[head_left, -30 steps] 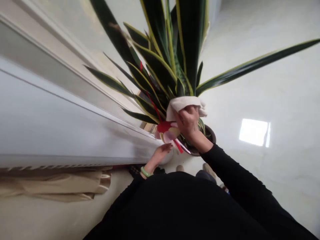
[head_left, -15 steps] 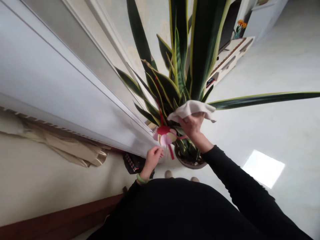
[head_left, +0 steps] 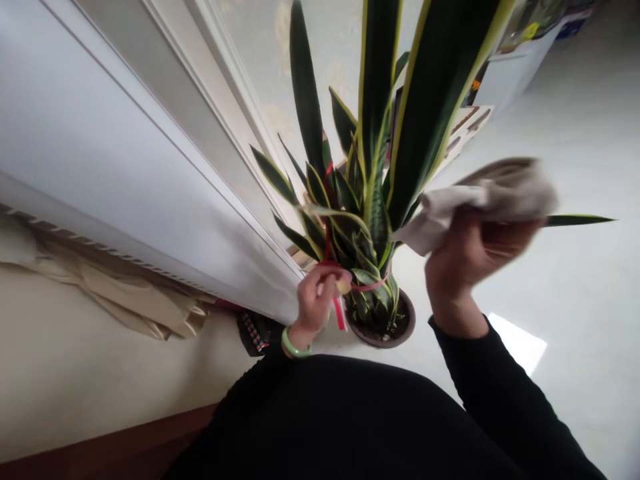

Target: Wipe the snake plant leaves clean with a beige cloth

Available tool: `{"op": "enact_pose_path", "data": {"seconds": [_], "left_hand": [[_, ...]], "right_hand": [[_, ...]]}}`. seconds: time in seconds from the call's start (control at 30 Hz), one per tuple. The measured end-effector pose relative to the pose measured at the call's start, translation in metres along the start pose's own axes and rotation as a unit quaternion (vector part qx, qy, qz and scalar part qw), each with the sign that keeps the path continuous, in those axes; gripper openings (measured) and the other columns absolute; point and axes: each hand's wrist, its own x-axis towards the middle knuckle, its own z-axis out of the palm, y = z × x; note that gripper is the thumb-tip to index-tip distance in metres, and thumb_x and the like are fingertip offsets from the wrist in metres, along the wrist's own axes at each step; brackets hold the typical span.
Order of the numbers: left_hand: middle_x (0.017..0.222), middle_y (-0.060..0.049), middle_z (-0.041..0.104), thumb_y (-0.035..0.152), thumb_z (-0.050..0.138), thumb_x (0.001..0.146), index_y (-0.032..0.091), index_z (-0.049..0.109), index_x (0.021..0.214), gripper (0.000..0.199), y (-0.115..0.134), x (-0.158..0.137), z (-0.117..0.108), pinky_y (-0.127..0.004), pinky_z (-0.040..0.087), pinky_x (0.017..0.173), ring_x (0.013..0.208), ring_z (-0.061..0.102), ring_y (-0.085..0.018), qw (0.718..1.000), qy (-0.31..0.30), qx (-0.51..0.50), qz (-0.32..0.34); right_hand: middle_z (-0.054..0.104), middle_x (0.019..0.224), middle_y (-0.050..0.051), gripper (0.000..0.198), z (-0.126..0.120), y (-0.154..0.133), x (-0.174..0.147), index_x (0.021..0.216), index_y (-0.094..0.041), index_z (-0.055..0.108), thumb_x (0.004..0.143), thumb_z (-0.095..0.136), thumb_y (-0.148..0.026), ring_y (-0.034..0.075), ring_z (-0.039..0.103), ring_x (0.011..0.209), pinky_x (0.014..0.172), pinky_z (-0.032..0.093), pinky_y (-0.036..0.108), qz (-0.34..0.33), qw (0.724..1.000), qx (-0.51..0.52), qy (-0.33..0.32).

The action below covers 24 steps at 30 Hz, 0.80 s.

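One tall potted plant [head_left: 376, 200] stands between the person's hands; a sideways tug on its long leaves could crease one or tip the pot [head_left: 384, 342]. The right hand [head_left: 465, 260], clamped on a bunched cloth [head_left: 517, 190], is raised beside it, where a loose corner might snag a leaf edge. The left hand [head_left: 315, 303] curls at a pink flower ornament [head_left: 343, 285]; pulling could tear it. The tallest leaves are cut off above, the cloth is blurred, and whether the left hand actually grips the half-hidden ornament cannot be told.
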Motion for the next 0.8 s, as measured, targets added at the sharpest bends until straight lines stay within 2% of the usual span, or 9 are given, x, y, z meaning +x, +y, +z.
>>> {"op": "enact_pose_path", "data": {"seconds": [0.1, 0.2, 0.3, 0.4, 0.47, 0.57, 0.63, 0.73, 0.8], "left_hand": [[0.154, -0.015, 0.065, 0.057, 0.081, 0.096, 0.025, 0.064, 0.149, 0.064, -0.009, 0.018, 0.037, -0.044, 0.057, 0.118, 0.137, 0.068, -0.031, 0.996, -0.037, -0.045, 0.071], [0.169, -0.018, 0.047, 0.063, 0.081, 0.094, 0.025, 0.045, 0.163, 0.086, -0.023, 0.028, 0.069, -0.054, 0.049, 0.129, 0.155, 0.054, -0.034, 0.992, -0.011, -0.012, 0.127], [0.167, -0.019, 0.046, 0.063, 0.078, 0.097, 0.026, 0.039, 0.163, 0.085, -0.025, 0.032, 0.087, -0.051, 0.054, 0.125, 0.148, 0.059, -0.032, 0.990, 0.025, 0.035, 0.136], [0.160, -0.018, 0.051, 0.062, 0.075, 0.100, 0.028, 0.035, 0.162, 0.082, -0.018, 0.036, 0.091, -0.046, 0.061, 0.116, 0.142, 0.063, -0.029, 0.988, 0.043, 0.012, 0.148], [0.156, -0.016, 0.053, 0.059, 0.070, 0.103, 0.028, 0.041, 0.155, 0.067, -0.013, 0.039, 0.091, -0.044, 0.062, 0.113, 0.142, 0.063, -0.028, 0.985, 0.065, -0.007, 0.160], [0.149, -0.013, 0.057, 0.052, 0.072, 0.103, 0.026, 0.057, 0.134, 0.043, -0.006, 0.042, 0.092, -0.043, 0.061, 0.112, 0.140, 0.064, -0.027, 0.977, 0.132, 0.020, 0.165], [0.143, -0.011, 0.062, 0.048, 0.075, 0.102, 0.027, 0.061, 0.124, 0.034, -0.004, 0.041, 0.098, -0.040, 0.062, 0.109, 0.134, 0.066, -0.026, 0.974, 0.172, 0.039, 0.142], [0.135, -0.010, 0.069, 0.039, 0.068, 0.103, 0.027, 0.062, 0.124, 0.025, -0.003, 0.035, 0.113, -0.038, 0.062, 0.105, 0.123, 0.071, -0.024, 0.973, 0.214, 0.014, 0.083], [0.129, -0.010, 0.073, 0.030, 0.064, 0.101, 0.025, 0.062, 0.124, 0.024, -0.006, 0.030, 0.124, -0.039, 0.062, 0.103, 0.116, 0.073, -0.023, 0.963, 0.264, -0.014, 0.046]], "right_hand": [[0.075, 0.113, -0.003, 0.018, -0.029, -0.015, -0.009, 0.115, -0.041, 0.075, 0.099, 0.078, -0.033, 0.025, 0.077, 0.111, 0.108, 0.061, 0.047, 0.031, 0.998, 0.027, 0.037], [0.075, 0.099, 0.001, 0.022, -0.044, -0.013, -0.036, 0.101, -0.024, 0.074, 0.090, 0.087, -0.037, 0.019, 0.073, 0.088, 0.083, 0.062, 0.037, 0.123, 0.992, -0.012, -0.008], [0.066, 0.075, -0.001, 0.024, -0.047, -0.003, -0.057, 0.085, -0.020, 0.067, 0.090, 0.080, -0.041, 0.015, 0.059, 0.068, 0.064, 0.049, 0.030, 0.179, 0.967, -0.103, -0.146], [0.062, 0.070, -0.001, 0.023, -0.043, 0.007, -0.063, 0.079, -0.022, 0.064, 0.093, 0.071, -0.038, 0.016, 0.054, 0.069, 0.065, 0.044, 0.031, 0.149, 0.940, -0.141, -0.272], [0.061, 0.070, 0.000, 0.027, -0.040, 0.011, -0.060, 0.075, -0.022, 0.061, 0.097, 0.067, -0.036, 0.016, 0.053, 0.069, 0.066, 0.043, 0.032, 0.113, 0.925, -0.124, -0.341], [0.060, 0.068, 0.001, 0.031, -0.043, 0.020, -0.053, 0.072, -0.023, 0.056, 0.099, 0.065, -0.037, 0.017, 0.054, 0.069, 0.066, 0.043, 0.033, 0.081, 0.903, -0.095, -0.412], [0.062, 0.071, 0.001, 0.029, -0.049, 0.028, -0.045, 0.077, -0.023, 0.059, 0.098, 0.067, -0.040, 0.018, 0.056, 0.069, 0.066, 0.045, 0.032, 0.095, 0.885, -0.085, -0.449], [0.065, 0.072, 0.000, 0.025, -0.056, 0.041, -0.026, 0.085, -0.022, 0.065, 0.098, 0.069, -0.042, 0.016, 0.057, 0.064, 0.061, 0.046, 0.031, 0.120, 0.863, -0.076, -0.486], [0.065, 0.071, 0.001, 0.021, -0.056, 0.048, -0.016, 0.088, -0.021, 0.068, 0.098, 0.069, -0.040, 0.016, 0.058, 0.062, 0.060, 0.046, 0.031, 0.098, 0.858, -0.050, -0.502]]}}
